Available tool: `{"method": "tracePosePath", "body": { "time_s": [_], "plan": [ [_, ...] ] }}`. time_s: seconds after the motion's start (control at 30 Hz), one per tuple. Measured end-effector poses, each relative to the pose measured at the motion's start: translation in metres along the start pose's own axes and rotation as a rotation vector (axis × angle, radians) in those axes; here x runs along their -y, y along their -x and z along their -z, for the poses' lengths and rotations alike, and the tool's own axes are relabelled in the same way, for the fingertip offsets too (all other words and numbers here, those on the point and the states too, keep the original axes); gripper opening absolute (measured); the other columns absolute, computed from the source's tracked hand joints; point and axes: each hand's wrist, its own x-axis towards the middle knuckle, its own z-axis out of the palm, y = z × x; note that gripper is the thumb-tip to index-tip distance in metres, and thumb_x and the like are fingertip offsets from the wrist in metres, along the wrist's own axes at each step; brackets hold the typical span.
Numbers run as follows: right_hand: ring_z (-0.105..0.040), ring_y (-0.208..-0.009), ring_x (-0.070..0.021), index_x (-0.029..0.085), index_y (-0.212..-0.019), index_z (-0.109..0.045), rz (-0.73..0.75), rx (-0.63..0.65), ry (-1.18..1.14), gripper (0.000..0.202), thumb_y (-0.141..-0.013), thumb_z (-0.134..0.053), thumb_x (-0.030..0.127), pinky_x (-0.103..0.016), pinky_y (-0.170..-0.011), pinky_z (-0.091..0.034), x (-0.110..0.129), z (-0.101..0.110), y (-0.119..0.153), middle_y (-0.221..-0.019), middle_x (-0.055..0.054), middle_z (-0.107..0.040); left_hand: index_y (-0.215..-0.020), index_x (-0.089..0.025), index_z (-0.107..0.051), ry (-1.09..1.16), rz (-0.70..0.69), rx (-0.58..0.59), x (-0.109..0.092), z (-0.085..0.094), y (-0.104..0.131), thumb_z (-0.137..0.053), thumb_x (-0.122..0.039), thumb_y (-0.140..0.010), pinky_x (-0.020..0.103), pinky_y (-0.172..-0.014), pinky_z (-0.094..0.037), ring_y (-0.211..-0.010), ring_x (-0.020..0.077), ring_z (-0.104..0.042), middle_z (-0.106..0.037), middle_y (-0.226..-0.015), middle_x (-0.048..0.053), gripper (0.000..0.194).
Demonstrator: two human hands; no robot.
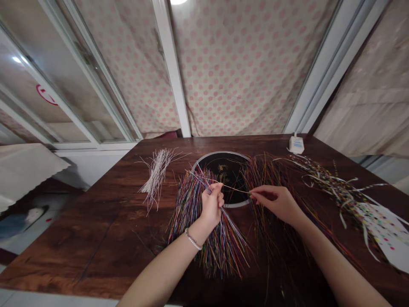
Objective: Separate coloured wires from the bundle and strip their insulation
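Observation:
My left hand (212,202), with a beaded bracelet at the wrist, is closed in a fist over a large heap of multicoloured thin wire-like strands (188,204). Pale strands stick up out of that fist. A single golden strand (236,189) runs taut from it to my right hand (277,202), which pinches the other end between thumb and fingers. Beneath my right hand lies a second heap of darker, reddish-brown strands (265,170). Behind both hands is a round black tray (234,199) with a grey rim, partly covered by the strands.
On the dark wooden table (105,217), a bundle of white strands (158,170) lies at the left. A white box with a cord (296,145) stands at the back right. Colourful dotted strips (345,189) spread along the right side. A polka-dot curtain (243,64) hangs behind glass.

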Motion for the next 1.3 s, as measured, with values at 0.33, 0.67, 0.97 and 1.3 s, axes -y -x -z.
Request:
{"method": "tracePosePath", "body": {
  "time_s": [0.33, 0.67, 0.97, 1.3],
  "plan": [
    [-0.058, -0.056, -0.0128, 0.015, -0.083, -0.066, -0.103, 0.099, -0.193, 0.028, -0.073, -0.057, 0.040, -0.024, -0.051, -0.047, 0.003, 0.001, -0.001, -0.071, -0.006, -0.067, -0.070, -0.014, -0.049, 0.040, 0.060, 0.033, -0.001, 0.000, 0.000, -0.073, -0.028, -0.057, 0.016, -0.034, -0.009, -0.038, -0.0005, -0.017, -0.021, -0.051, -0.011, 0.030],
    [-0.057, -0.056, -0.0119, 0.014, -0.081, -0.065, -0.132, 0.162, -0.231, 0.026, -0.074, -0.058, 0.038, -0.023, -0.051, -0.045, 0.002, 0.003, 0.000, -0.070, -0.006, -0.066, -0.071, -0.014, -0.051, 0.021, 0.052, 0.029, -0.001, 0.000, 0.001, -0.072, -0.028, -0.058, 0.015, -0.034, -0.009, -0.038, -0.0001, -0.017, -0.021, -0.050, -0.011, 0.028],
    [-0.057, -0.054, -0.0118, 0.014, -0.077, -0.065, -0.150, 0.170, -0.171, 0.023, -0.072, -0.060, 0.036, -0.023, -0.050, -0.045, -0.002, 0.000, -0.002, -0.067, -0.005, -0.066, -0.072, -0.013, -0.050, 0.024, 0.042, 0.038, -0.001, 0.000, 0.001, -0.070, -0.026, -0.061, 0.015, -0.034, -0.009, -0.038, -0.0001, -0.017, -0.022, -0.050, -0.011, 0.026],
    [-0.059, -0.055, -0.0137, 0.016, -0.076, -0.063, -0.117, -0.184, -0.236, 0.022, -0.069, -0.063, 0.037, -0.025, -0.052, -0.047, -0.009, -0.010, -0.003, -0.063, -0.004, -0.064, -0.066, -0.015, -0.043, 0.017, 0.213, 0.110, -0.001, 0.000, 0.000, -0.072, -0.027, -0.058, 0.015, -0.034, -0.007, -0.038, -0.0001, -0.014, -0.019, -0.049, -0.011, 0.032]
  ]
}}
